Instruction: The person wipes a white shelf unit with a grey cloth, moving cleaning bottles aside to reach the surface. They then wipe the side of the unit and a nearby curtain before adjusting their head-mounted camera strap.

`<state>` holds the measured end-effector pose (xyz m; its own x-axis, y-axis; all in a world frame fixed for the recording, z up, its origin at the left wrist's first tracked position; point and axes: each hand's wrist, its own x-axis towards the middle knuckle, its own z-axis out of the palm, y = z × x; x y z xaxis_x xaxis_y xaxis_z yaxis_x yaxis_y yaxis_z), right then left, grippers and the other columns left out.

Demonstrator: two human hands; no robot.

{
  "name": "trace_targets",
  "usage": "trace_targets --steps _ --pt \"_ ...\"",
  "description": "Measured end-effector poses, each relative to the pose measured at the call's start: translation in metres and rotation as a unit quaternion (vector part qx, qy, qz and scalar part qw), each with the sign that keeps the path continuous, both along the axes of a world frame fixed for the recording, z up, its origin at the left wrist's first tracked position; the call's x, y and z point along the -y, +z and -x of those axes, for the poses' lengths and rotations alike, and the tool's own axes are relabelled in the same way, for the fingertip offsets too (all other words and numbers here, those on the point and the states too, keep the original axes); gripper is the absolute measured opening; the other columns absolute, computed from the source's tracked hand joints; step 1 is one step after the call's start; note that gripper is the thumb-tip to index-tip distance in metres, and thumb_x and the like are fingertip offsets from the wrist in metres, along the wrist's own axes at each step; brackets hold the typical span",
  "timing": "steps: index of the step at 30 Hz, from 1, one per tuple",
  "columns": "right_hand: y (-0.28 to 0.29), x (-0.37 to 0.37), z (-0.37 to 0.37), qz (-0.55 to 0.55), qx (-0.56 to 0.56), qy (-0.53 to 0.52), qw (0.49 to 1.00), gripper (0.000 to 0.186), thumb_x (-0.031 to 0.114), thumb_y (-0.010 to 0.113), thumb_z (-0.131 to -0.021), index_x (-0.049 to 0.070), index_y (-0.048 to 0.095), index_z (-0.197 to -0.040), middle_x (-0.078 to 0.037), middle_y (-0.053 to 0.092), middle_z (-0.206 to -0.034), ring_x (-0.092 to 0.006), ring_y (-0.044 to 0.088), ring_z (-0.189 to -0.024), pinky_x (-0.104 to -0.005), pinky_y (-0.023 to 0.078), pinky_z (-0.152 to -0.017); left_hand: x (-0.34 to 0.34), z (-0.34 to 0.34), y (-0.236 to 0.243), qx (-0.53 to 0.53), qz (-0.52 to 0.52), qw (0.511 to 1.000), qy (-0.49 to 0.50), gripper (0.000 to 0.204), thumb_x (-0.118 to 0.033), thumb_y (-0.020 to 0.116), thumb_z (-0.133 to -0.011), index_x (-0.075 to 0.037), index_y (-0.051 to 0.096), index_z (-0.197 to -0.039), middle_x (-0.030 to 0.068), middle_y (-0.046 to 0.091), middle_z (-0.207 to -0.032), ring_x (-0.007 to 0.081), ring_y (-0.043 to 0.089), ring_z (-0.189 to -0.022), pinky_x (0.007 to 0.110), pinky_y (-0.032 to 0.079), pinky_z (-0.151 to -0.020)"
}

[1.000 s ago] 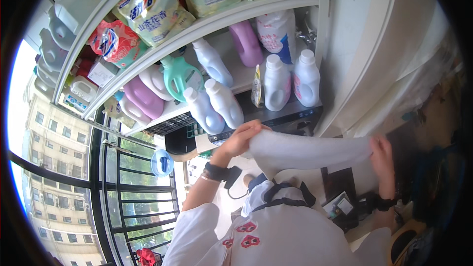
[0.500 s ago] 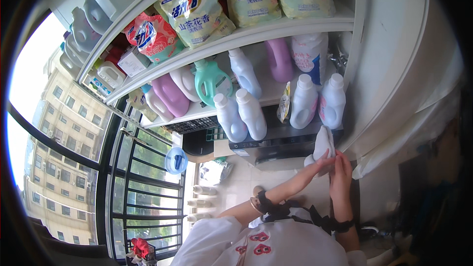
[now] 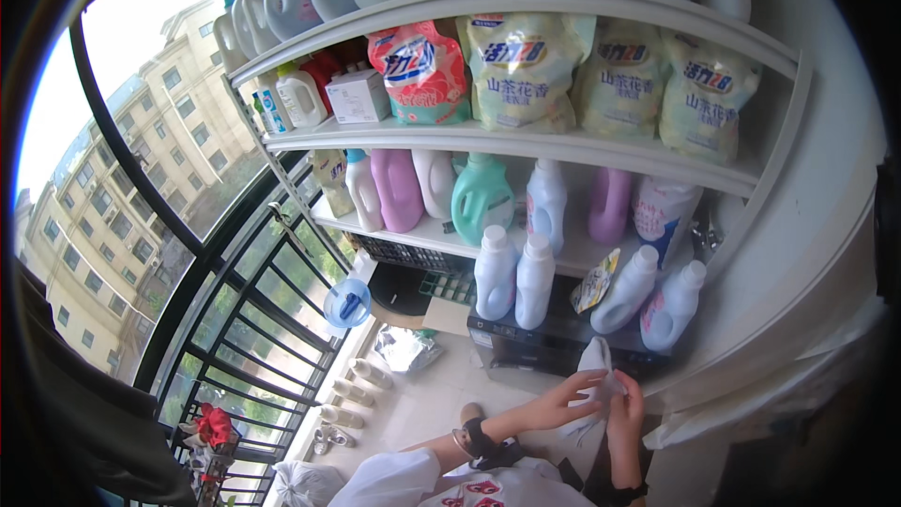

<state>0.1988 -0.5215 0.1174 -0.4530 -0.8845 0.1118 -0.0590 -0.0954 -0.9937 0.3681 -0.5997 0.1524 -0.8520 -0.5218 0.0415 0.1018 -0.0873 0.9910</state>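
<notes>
through the head camera, at the far left, i have a beige building [image 3: 113,216] outside the window, then a black railing [image 3: 263,319]. red flowers [image 3: 214,422] stand by the railing, low in my view, with a white bag [image 3: 305,485] on the floor to their right. farther along is a blue basin [image 3: 347,303] with something dark blue in it, near pale bottles on the floor and a silver bag [image 3: 406,347].

above these i see the shelf [image 3: 394,138]. its middle level holds, in order, a white box [image 3: 358,96], a red pouch [image 3: 418,70] and 3 pale yellow pouches [image 3: 519,70]. the level below has a green jug [image 3: 481,197] among purple and white bottles. on the black box [image 3: 526,349] under it, 2 pale bottles stand left of a sachet [image 3: 596,282] and 2 more to its right.

the left hand [image 3: 568,399] has its fingers straight and slightly parted against the white cloth [image 3: 596,355]; i cannot tell whether it grips. the right hand [image 3: 626,413], just beside it, pinches the cloth at its fingertips. the cloth is raised in front of the black box's right end, its lower part hanging behind the left hand. a pale wall [image 3: 751,319] closes my right side.
</notes>
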Motion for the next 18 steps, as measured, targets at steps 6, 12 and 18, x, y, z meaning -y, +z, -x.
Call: trace_targets --steps 6,12,18 --pt "0.02 0.021 -0.045 -0.059 -0.028 0.19 0.98 0.034 -0.003 0.048 -0.08 0.0 0.059 -0.112 -0.008 0.064 -0.101 -0.012 0.06 -0.078 -0.0235 0.046 -0.068 0.029 -0.072 -0.028 0.135 0.37 0.907 0.151 0.055 -0.014 0.066 -0.082 -0.016 0.049 -0.135 0.0144 0.032 -0.146 0.032 0.03 -0.135 0.045 0.026 -0.108" --pt "0.018 0.055 -0.095 -0.033 -0.066 0.268 0.96 0.024 0.003 0.052 -0.085 0.002 0.059 -0.109 -0.008 0.062 -0.09 -0.0104 0.055 -0.078 -0.0236 0.045 -0.07 0.064 -0.155 -0.032 0.233 0.423 0.86 0.164 0.06 -0.034 0.078 -0.074 -0.015 0.056 -0.127 0.0109 0.045 -0.138 0.0311 0.041 -0.127 0.045 0.029 -0.106" --pt "0.057 0.081 -0.169 -0.091 -0.104 0.319 0.938 0.022 0.001 0.052 -0.086 0.002 0.058 -0.107 0.0 0.054 -0.077 -0.007 0.045 -0.064 -0.0242 0.04 -0.057 0.106 -0.247 -0.03 0.266 0.247 0.929 0.073 0.044 -0.03 0.077 -0.075 -0.004 0.061 -0.108 0.0129 0.063 -0.104 0.0277 0.06 -0.093 0.036 0.048 -0.079"
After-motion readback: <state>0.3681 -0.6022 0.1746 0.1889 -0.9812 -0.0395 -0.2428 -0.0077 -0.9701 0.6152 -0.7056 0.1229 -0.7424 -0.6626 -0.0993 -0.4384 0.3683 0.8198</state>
